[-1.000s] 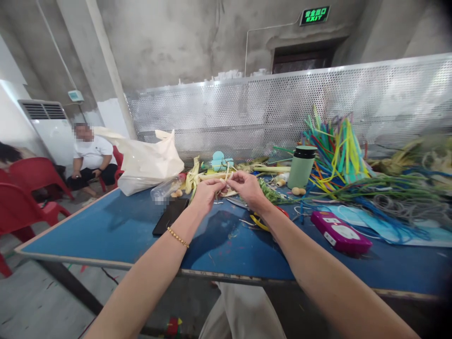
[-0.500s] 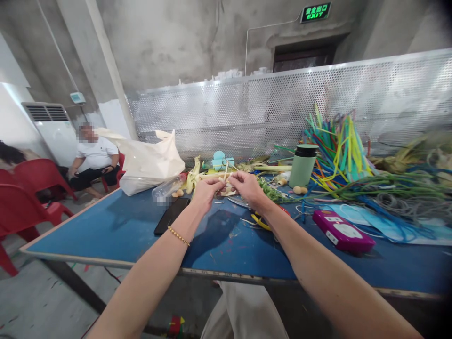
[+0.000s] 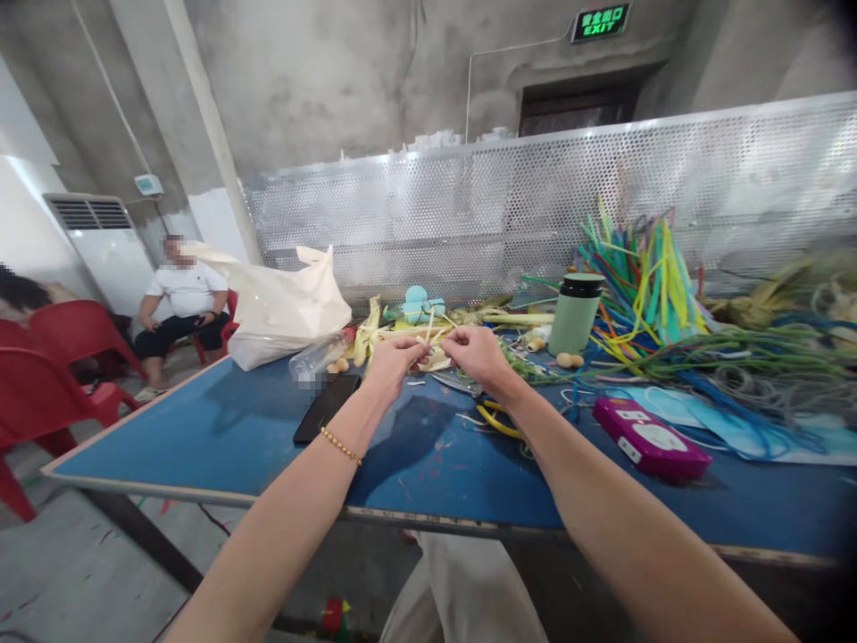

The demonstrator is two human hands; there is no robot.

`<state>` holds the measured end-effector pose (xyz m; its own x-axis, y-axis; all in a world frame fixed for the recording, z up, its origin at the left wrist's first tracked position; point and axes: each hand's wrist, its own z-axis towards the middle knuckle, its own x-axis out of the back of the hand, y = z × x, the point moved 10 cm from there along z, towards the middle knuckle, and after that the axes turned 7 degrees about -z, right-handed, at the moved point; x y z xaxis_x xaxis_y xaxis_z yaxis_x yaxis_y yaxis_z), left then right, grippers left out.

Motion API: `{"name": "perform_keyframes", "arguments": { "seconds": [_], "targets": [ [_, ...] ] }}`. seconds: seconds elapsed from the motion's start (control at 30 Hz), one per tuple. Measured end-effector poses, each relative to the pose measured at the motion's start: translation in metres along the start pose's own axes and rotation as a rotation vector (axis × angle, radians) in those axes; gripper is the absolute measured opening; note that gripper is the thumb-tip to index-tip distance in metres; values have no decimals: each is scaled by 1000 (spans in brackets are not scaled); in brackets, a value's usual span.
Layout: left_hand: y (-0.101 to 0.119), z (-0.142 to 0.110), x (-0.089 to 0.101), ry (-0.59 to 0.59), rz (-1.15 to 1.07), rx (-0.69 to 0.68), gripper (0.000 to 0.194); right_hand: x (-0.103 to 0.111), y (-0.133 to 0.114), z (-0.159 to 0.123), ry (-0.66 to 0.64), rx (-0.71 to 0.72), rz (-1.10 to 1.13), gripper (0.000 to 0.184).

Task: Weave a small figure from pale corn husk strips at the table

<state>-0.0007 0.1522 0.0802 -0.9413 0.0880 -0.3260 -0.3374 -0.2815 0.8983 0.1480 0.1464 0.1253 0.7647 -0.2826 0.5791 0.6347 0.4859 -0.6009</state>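
Note:
Over the far half of the blue table (image 3: 268, 473), both my hands pinch a small piece made of pale plant-like strips (image 3: 434, 354). My left hand (image 3: 394, 362) grips it from the left with thumb and fingertips pressed together. From the other side, my right hand (image 3: 477, 353) pinches an end of a strip, a small gap apart from the left. Fingers hide part of the piece, so its exact form cannot be made out. Scissors with yellow handles (image 3: 496, 420) lie under my right wrist. A black phone (image 3: 327, 409) rests beside my left forearm.
A white bag (image 3: 287, 308) and a clear bottle (image 3: 313, 359) stand left. To the right are a green flask (image 3: 576, 317), a purple box (image 3: 649, 439), blue masks (image 3: 729, 420) and coloured strips (image 3: 653, 286). A person (image 3: 184, 295) sits beyond, near red chairs (image 3: 87, 344).
My right hand has shifted slightly right, widening the gap between my hands and exposing more of the pale strips. My left hand stays nearly in place.

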Motion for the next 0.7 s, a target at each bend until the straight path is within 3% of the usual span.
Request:
{"name": "perform_keyframes", "arguments": {
  "seconds": [0.13,0.27,0.47,0.7],
  "targets": [
    [-1,1,3,15,-4,16,19,-7,-3,0,-46,47,-13,17],
    [-3,3,8,40,-23,30,16,-12,-1,-2,-93,12,179,14],
    [-7,4,8,18,-50,63,16,-17,-13,-10,-329,-42,409,21],
    [-8,0,1,-36,-70,128,17,-10,-26,-12,-354,114,370,20]
  ]
}}
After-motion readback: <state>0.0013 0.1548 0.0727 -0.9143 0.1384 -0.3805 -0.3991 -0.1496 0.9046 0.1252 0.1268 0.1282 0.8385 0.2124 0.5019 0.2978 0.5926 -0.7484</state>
